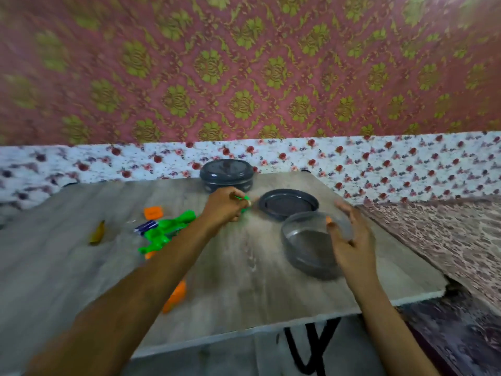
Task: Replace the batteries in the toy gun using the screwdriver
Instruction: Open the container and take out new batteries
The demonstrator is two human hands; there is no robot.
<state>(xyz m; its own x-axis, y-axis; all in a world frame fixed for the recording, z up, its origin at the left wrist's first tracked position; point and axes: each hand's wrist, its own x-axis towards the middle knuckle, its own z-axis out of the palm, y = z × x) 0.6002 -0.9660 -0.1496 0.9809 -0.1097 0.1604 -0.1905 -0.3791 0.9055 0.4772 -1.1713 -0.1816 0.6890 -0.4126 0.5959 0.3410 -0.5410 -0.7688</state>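
**Hands at work over the counter**

The green gun (165, 229) lies on the counter (54, 267), left of centre. The left hand (225, 206) grips a blurred green tool (242, 198), possibly the screwdriver. The right hand (352, 240) is released, fingers spread, by a clear tub (306, 245).
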